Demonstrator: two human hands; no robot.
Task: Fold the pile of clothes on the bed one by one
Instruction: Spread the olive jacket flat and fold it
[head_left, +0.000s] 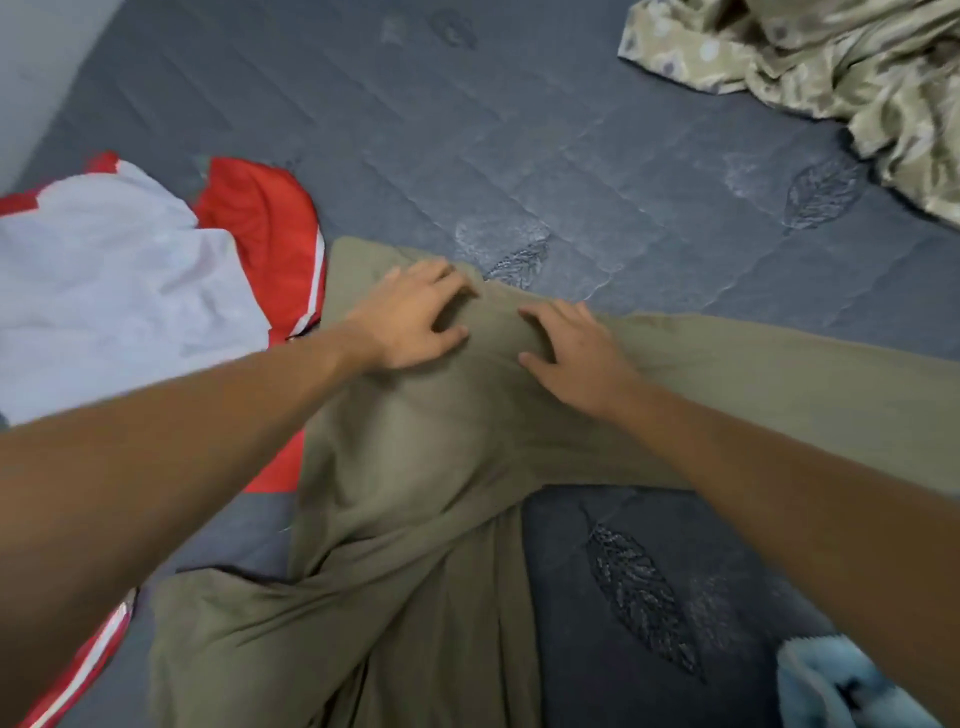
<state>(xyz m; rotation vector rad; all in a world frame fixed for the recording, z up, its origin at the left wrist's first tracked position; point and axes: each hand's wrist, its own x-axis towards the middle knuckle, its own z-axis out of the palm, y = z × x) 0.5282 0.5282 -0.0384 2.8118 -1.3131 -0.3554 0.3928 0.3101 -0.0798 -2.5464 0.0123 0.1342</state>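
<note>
Your left hand (410, 317) and right hand (576, 353) press olive trousers (415, 493) on the bed (571, 156), fingers bent, not gripping.

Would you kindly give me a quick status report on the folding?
Left hand and right hand flat on olive-green cloth garment, spread on grey quilted bed. Not yet folded. Red-and-white jersey tucked under its left edge.

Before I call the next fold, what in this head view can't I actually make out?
- Olive-green cloth garment: lower end cut off by bottom edge.
- Red garment with white stripes: mostly hidden under white cloth and left forearm.
- Light blue fuzzy fabric: cut off at corner.
</note>
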